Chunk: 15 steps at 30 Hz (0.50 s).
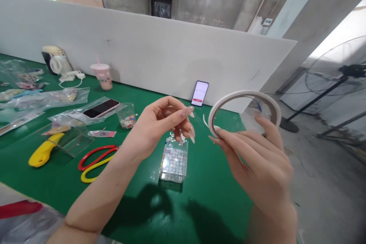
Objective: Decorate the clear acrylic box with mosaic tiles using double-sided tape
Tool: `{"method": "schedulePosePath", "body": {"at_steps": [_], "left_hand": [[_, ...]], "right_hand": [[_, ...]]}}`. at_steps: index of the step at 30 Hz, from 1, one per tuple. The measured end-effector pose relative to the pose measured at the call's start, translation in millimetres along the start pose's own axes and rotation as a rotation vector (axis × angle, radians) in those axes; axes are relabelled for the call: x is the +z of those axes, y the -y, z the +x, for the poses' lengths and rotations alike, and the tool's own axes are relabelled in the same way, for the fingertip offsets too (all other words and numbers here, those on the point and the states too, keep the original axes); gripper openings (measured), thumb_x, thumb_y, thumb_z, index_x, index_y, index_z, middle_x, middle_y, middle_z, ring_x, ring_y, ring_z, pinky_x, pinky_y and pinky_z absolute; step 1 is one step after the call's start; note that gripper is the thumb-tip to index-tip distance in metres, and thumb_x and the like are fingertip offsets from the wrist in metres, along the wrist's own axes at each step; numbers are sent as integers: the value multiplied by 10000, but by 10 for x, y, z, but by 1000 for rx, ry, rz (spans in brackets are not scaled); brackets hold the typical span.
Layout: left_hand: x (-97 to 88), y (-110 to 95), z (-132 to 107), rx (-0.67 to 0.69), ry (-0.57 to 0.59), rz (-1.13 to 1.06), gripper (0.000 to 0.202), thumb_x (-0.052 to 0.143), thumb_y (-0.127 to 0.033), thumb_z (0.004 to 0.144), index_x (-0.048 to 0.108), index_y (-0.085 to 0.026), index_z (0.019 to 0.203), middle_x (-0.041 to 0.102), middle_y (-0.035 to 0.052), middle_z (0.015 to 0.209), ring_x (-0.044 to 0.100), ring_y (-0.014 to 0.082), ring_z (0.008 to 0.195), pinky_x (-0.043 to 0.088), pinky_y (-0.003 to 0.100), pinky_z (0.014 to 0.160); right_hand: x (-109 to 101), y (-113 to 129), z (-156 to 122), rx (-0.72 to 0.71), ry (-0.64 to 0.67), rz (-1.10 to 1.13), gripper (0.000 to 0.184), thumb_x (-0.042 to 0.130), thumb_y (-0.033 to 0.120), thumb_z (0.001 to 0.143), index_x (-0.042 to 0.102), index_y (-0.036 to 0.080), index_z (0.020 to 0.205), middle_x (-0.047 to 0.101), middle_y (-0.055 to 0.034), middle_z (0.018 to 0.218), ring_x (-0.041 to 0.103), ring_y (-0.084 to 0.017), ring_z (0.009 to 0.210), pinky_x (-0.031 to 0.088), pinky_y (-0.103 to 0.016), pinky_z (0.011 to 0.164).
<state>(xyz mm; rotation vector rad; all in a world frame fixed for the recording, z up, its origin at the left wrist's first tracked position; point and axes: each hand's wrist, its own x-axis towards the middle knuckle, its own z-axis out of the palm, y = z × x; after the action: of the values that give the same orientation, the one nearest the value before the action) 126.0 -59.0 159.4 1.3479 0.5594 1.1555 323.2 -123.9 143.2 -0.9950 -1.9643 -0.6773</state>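
Note:
My right hand (254,152) grips a roll of white tape (214,112), held up on edge with the fingers around its ring. A short white end of the tape curls off the roll's left side. Thumb and index finger of my left hand (174,120) are pinched together left of the roll. A faint, thin clear strip of tape seems to run from that pinch to the roll. Under my left hand, on the green table, stands a clear plastic box (174,162) with a checkered pattern of small pieces and white bits at its far end.
Red-and-yellow scissors (98,162), a yellow-handled tool (45,150), a clear cup of beads (127,116) and a phone (101,109) lie left. A lit phone (200,93) leans on the white partition (143,53). A pink cup (102,76) stands behind; a fan (343,72) stands right.

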Motion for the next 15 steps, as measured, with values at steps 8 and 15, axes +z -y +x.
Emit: {"method": "schedulePosePath", "body": {"at_steps": [8,15], "left_hand": [[38,33,-44,-91,129,29,106,669,-261,881,733,-225,957,716,-16,606,659,95,543,505,150,475],[24,34,-32,-83,99,104,72,700,-264,856,712,-199,826,703,-17,601,660,94,551,502,149,477]], "right_hand": [[10,34,4,-12,31,-28,170,666,42,843,646,162,962,745,-21,716,655,-147,602,391,-476,1093],[27,-12,1,24,4,8,130,670,69,853,649,153,950,727,-13,675,650,-142,574,440,-463,1039]]}}
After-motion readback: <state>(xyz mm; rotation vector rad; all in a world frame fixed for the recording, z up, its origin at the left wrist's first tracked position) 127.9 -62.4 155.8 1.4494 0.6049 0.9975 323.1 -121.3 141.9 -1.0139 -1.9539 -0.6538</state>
